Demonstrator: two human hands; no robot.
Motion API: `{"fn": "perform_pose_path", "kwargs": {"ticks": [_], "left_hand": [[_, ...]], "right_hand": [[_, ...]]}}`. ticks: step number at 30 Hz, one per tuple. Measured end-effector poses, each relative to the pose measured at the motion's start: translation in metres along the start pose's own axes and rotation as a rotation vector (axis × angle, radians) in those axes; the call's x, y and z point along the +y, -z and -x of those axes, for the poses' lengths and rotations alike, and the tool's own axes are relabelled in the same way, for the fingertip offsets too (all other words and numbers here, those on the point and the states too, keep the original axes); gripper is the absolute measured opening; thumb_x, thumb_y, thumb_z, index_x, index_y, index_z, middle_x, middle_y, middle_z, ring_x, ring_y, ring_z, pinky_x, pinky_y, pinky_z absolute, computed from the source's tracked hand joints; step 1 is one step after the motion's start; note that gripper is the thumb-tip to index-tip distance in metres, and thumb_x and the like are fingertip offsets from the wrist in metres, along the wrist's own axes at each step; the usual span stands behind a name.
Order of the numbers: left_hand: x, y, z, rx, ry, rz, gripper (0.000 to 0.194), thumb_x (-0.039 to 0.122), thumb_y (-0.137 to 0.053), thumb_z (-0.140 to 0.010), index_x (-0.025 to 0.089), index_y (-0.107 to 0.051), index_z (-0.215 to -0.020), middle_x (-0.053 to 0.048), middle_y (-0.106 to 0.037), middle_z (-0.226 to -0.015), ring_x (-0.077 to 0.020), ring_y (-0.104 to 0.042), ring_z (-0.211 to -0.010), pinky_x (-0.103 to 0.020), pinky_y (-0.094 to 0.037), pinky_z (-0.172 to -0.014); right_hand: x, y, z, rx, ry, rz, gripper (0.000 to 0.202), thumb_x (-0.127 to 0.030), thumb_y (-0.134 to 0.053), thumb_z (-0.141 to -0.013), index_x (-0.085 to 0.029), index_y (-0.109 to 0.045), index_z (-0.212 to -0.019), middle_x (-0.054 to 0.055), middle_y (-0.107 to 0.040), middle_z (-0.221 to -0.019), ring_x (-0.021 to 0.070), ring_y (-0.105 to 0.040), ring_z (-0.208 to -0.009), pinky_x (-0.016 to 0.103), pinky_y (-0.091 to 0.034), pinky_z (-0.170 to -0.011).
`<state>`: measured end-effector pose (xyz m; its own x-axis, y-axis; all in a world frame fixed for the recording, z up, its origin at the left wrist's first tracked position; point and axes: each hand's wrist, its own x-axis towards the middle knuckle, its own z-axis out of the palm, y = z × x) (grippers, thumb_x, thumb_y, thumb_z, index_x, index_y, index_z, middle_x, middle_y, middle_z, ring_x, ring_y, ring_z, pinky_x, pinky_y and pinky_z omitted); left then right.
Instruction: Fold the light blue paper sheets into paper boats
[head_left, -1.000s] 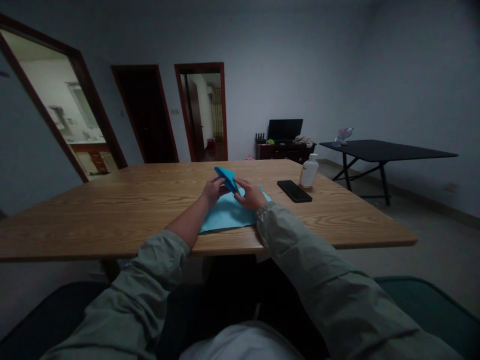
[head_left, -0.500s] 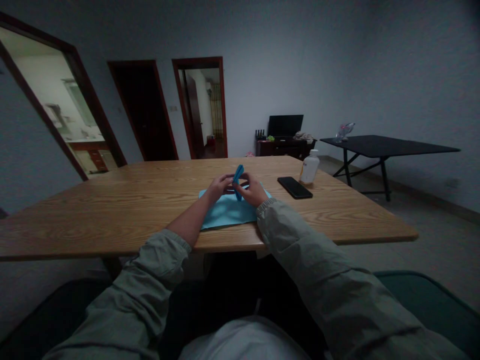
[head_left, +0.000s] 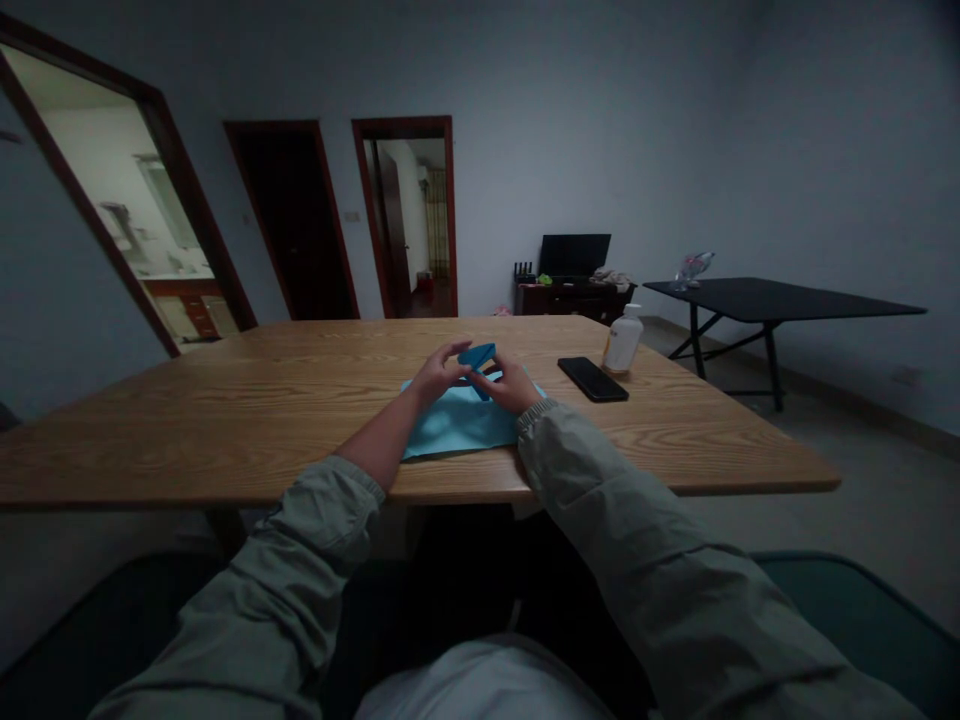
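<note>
A small folded blue paper point(head_left: 478, 356) is held up between both hands, its flaps spread into a triangular shape. My left hand point(head_left: 441, 374) grips its left side with thumb and fingers. On the other side, my right hand point(head_left: 511, 384) pinches its right and lower part. Beneath the hands a light blue sheet point(head_left: 457, 425) lies flat near the front edge of the wooden table. Part of the folded paper is hidden by the fingers.
A black phone point(head_left: 592, 379) and a white bottle point(head_left: 623, 340) stand to the right on the wooden table point(head_left: 300, 420). Further off are a black folding table point(head_left: 780, 298) and a monitor point(head_left: 574, 256) on a dark cabinet.
The folded blue paper has turned from an upright, narrow view to a wider triangular one. Both hands have stayed around it, and the camera view has shifted slightly.
</note>
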<state>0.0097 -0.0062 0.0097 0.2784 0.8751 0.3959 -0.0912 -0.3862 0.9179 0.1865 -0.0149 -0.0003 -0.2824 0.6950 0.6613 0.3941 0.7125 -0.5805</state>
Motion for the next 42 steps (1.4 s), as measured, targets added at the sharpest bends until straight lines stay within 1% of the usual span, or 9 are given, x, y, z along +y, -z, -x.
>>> {"fn": "perform_pose_path", "kwargs": {"ticks": [8, 12, 18, 22, 26, 29, 33, 38, 42], "left_hand": [[-0.009, 0.002, -0.007, 0.067, -0.028, 0.027, 0.047, 0.020, -0.078, -0.056, 0.016, -0.057, -0.098, -0.006, -0.062, -0.108, -0.0174, -0.064, -0.084, -0.039, -0.053, -0.082], [-0.015, 0.003, -0.011, 0.077, -0.079, -0.001, 0.040, 0.020, -0.080, -0.055, 0.016, -0.053, -0.086, -0.008, -0.061, -0.116, -0.0175, -0.065, -0.087, -0.037, -0.051, -0.084], [-0.010, 0.003, -0.006, 0.112, -0.216, -0.289, 0.023, 0.022, -0.078, -0.061, 0.017, -0.059, -0.072, -0.009, -0.062, -0.112, -0.0219, -0.058, -0.102, -0.036, -0.047, -0.089], [-0.005, 0.002, -0.003, 0.133, -0.309, -0.497, 0.015, 0.021, -0.074, -0.067, 0.020, -0.060, -0.072, -0.006, -0.060, -0.094, -0.0202, -0.056, -0.095, -0.035, -0.045, -0.089], [-0.004, 0.003, -0.002, 0.188, -0.300, -0.558, 0.013, 0.024, -0.071, -0.069, 0.021, -0.060, -0.074, -0.004, -0.058, -0.088, -0.0187, -0.054, -0.083, -0.033, -0.044, -0.084], [-0.003, 0.002, -0.001, 0.219, -0.302, -0.585, 0.013, 0.024, -0.070, -0.069, 0.021, -0.059, -0.074, -0.003, -0.056, -0.084, -0.0170, -0.052, -0.076, -0.030, -0.042, -0.078], [-0.003, -0.004, 0.000, 0.186, -0.346, -0.787, 0.010, 0.019, -0.064, -0.073, 0.022, -0.054, -0.073, -0.002, -0.052, -0.079, -0.0177, -0.050, -0.074, -0.030, -0.040, -0.074], [0.002, -0.015, 0.002, 0.177, -0.353, -0.923, 0.014, 0.013, -0.059, -0.074, 0.022, -0.049, -0.069, -0.005, -0.050, -0.082, -0.0202, -0.050, -0.077, -0.032, -0.040, -0.071], [0.004, -0.017, 0.003, 0.214, -0.352, -0.848, 0.014, 0.012, -0.059, -0.073, 0.022, -0.049, -0.071, -0.005, -0.052, -0.084, -0.0204, -0.052, -0.080, -0.033, -0.041, -0.074]], "right_hand": [[0.000, 0.000, -0.001, -0.023, -0.006, 0.096, 0.038, -0.040, -0.061, -0.084, -0.022, -0.061, -0.116, 0.006, -0.069, -0.103, 0.0200, -0.065, -0.090, 0.030, -0.052, -0.073], [0.003, 0.001, -0.001, 0.014, 0.013, 0.160, 0.040, -0.038, -0.061, -0.082, -0.021, -0.060, -0.118, 0.006, -0.068, -0.103, 0.0206, -0.063, -0.092, 0.031, -0.050, -0.075], [0.009, 0.004, -0.005, 0.128, 0.035, 0.366, 0.019, -0.031, -0.062, -0.079, -0.018, -0.065, -0.093, 0.008, -0.065, -0.096, 0.0221, -0.059, -0.093, 0.035, -0.045, -0.084], [0.009, 0.004, -0.005, 0.200, -0.040, 0.503, 0.015, -0.031, -0.066, -0.077, -0.019, -0.065, -0.086, 0.010, -0.065, -0.099, 0.0264, -0.054, -0.099, 0.041, -0.040, -0.090], [0.007, 0.005, -0.005, 0.262, -0.051, 0.554, 0.012, -0.033, -0.067, -0.077, -0.021, -0.065, -0.080, 0.010, -0.064, -0.110, 0.0292, -0.051, -0.107, 0.043, -0.037, -0.091], [0.004, 0.004, -0.005, 0.215, -0.058, 0.558, 0.011, -0.032, -0.065, -0.080, -0.021, -0.063, -0.078, 0.008, -0.065, -0.099, 0.0261, -0.056, -0.097, 0.039, -0.039, -0.087], [-0.002, 0.000, -0.004, 0.133, -0.067, 0.518, 0.012, -0.031, -0.058, -0.084, -0.021, -0.060, -0.078, 0.006, -0.062, -0.088, 0.0208, -0.059, -0.082, 0.031, -0.041, -0.075], [-0.009, -0.008, -0.004, 0.133, -0.048, 0.496, 0.008, -0.026, -0.053, -0.084, -0.021, -0.058, -0.080, 0.006, -0.060, -0.091, 0.0179, -0.058, -0.078, 0.027, -0.042, -0.069], [-0.009, -0.010, -0.005, 0.166, -0.007, 0.393, 0.005, -0.024, -0.056, -0.080, -0.020, -0.058, -0.077, 0.008, -0.061, -0.100, 0.0176, -0.060, -0.082, 0.028, -0.047, -0.072]]}}
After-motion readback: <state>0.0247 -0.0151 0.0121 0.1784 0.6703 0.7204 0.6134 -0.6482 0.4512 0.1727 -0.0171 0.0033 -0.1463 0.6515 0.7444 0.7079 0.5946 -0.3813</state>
